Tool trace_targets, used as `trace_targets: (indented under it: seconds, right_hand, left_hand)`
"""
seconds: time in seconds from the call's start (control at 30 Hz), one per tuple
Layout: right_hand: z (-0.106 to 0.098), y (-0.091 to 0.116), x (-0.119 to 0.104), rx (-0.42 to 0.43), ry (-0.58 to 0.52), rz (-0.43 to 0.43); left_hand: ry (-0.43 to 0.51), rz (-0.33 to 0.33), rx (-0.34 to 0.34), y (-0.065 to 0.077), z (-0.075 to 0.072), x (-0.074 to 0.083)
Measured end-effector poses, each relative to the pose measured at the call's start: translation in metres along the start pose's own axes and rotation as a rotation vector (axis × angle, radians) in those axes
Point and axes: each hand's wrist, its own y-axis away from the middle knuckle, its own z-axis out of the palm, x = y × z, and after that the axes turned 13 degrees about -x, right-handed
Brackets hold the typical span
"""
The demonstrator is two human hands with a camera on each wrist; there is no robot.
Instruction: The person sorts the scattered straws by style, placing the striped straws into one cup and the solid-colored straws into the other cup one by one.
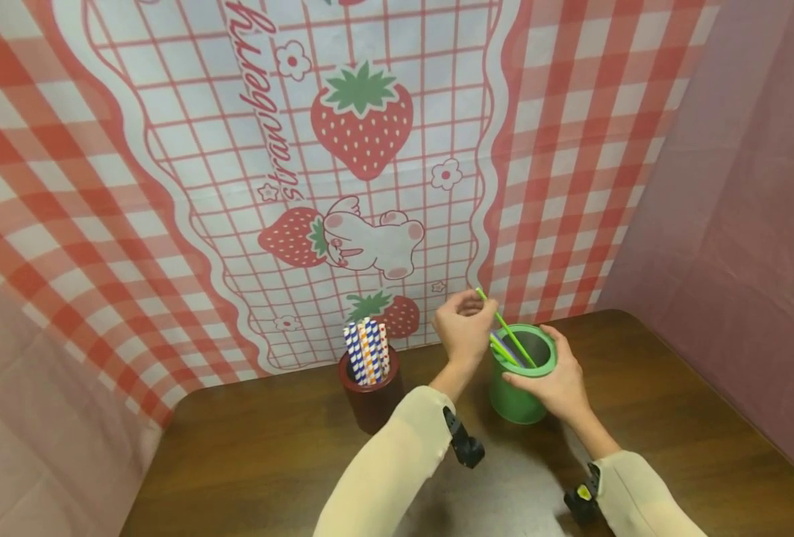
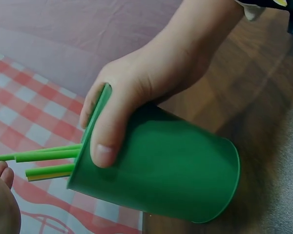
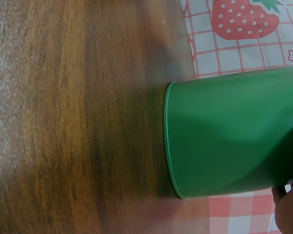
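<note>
In the head view my left hand (image 1: 466,328) pinches the upper end of a green straw (image 1: 513,333), whose lower end reaches into a green cup (image 1: 519,399). My right hand (image 1: 558,380) grips this cup at its rim, thumb on the near side and fingers around the far right. A few more straws, green and purple (image 1: 507,350), lean against the cup's left rim. Up close in the left wrist view, the right thumb presses the cup wall (image 2: 171,165) and green straws (image 2: 51,155) stick out past the rim. The right wrist view shows the cup's lower wall (image 3: 224,136).
A dark red cup (image 1: 370,406) stands to the left on the wooden table (image 1: 256,462), with several striped paper straws (image 1: 368,350) upright in it. Behind the table hangs a strawberry-print cloth (image 1: 363,127); a pinkish cloth (image 1: 739,201) hangs at the right side.
</note>
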Motion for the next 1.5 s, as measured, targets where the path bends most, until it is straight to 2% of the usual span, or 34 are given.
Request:
trace_targets:
  seconds: [0.17, 0.73, 1.0, 1.2, 1.5]
  right_hand:
    - [0.001, 0.0, 0.002, -0.004, 0.0, 0.0]
    - [0.0, 0.0, -0.001, -0.004, -0.013, -0.001]
    - [0.0, 0.001, -0.001, -0.001, -0.007, 0.002]
    - [0.001, 0.001, -0.001, 0.013, -0.001, -0.004]
    - [0.001, 0.0, 0.001, 0.022, -0.002, -0.01]
  left_hand:
    - [-0.002, 0.024, -0.008, 0.004, 0.001, -0.005]
    - [0.02, -0.004, -0.012, 0.006, 0.0, -0.006]
    - [0.032, -0.017, -0.006, 0.004, -0.007, 0.0]
    - [0.043, -0.054, 0.003, 0.0, -0.014, 0.004]
    - [0.079, -0.057, 0.087, -0.015, -0.03, 0.018]
